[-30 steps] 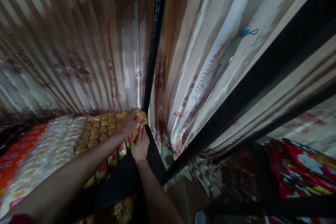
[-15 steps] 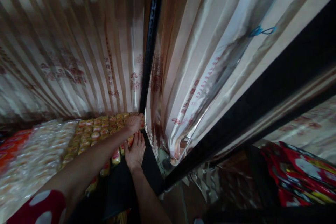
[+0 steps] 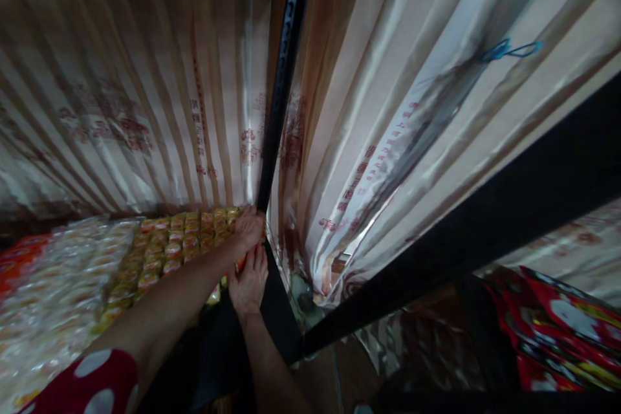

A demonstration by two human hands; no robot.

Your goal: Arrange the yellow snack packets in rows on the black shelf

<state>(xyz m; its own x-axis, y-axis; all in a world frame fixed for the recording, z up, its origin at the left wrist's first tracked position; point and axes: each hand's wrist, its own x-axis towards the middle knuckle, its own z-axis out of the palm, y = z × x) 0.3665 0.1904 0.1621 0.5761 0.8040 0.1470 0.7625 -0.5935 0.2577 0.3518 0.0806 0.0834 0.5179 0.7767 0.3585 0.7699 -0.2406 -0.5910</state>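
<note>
My left hand (image 3: pixel 249 228) reaches across to the right end of a stack of yellow snack packets (image 3: pixel 179 247) on a shelf, its fingers curled down over the last packets beside the black upright post (image 3: pixel 279 97). Just below it, my right hand (image 3: pixel 249 281) lies with fingers stretched up against the front of the same packets, at the shelf's black edge (image 3: pixel 276 310). What the left fingers grip is hidden.
Pale clear-wrapped packets (image 3: pixel 58 284) and orange packets (image 3: pixel 14 259) lie left of the yellow ones. Tall striped plastic-wrapped bundles (image 3: pixel 388 110) rise behind and to the right. A black shelf beam (image 3: pixel 485 233) crosses diagonally. Red packets (image 3: pixel 557 323) sit at lower right.
The view has shifted a little. Both hands have stayed at the right end of the yellow packets, the left one pressing slightly further toward the post; fewer packets show below the hands.
</note>
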